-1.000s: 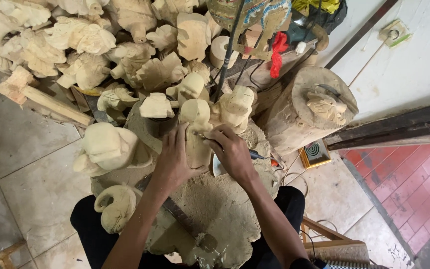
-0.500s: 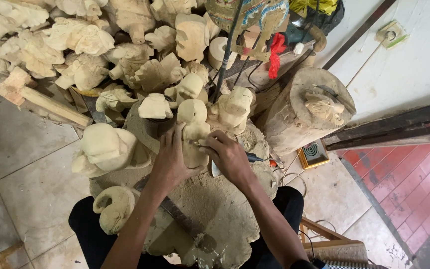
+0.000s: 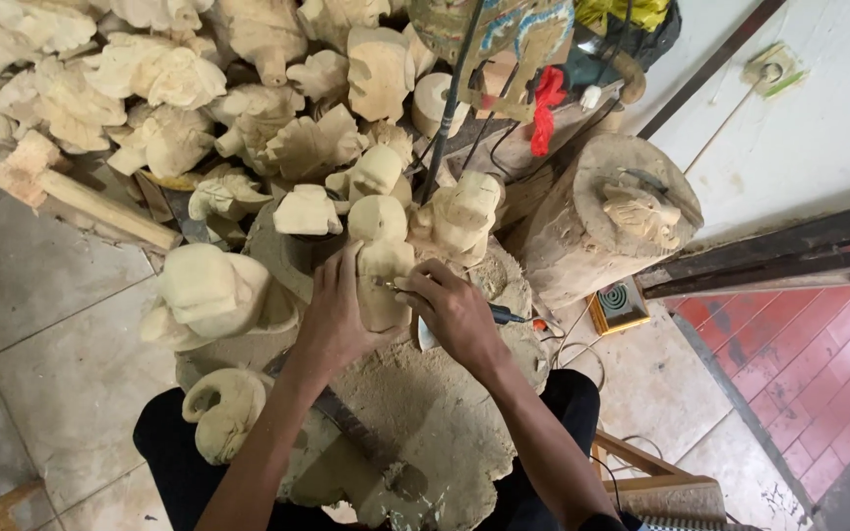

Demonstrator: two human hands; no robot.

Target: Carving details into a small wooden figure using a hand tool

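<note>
Pale wood filled most of the view. A small unfinished carving (image 3: pixel 381 258) stood upright on a big, rough stump (image 3: pixel 425 433) that served as the worktop, close to its far edge. The left hand (image 3: pixel 332 320) wrapped around the carving's left side from below, its grip closed on the figure and steadying it. The right hand (image 3: pixel 455 310) sat just to the right of the carving, fingers curled shut around a thin carving tool (image 3: pixel 489 313) whose tip met the figure's middle; the dark handle stuck out to the right past the knuckles. So the carving lay between the two hands, touching both the left palm and the tool's tip.

Room to move was scarce. Beyond the stump's far edge a heap of rough figures (image 3: pixel 209 88) crowded right up to the work, with one pale figure (image 3: pixel 459 216) just beside the carving on its right. At the stump's left edge leaned a larger rounded figure (image 3: pixel 209 290), and a curled piece (image 3: pixel 223 408) sat lower down near the person's knee. To the right stood a thick log (image 3: pixel 607 221) with a small carved head on top. Open tiled floor (image 3: pixel 31 295) showed only on the left, and a red-tiled strip (image 3: pixel 809 364) lay at the far right.
</note>
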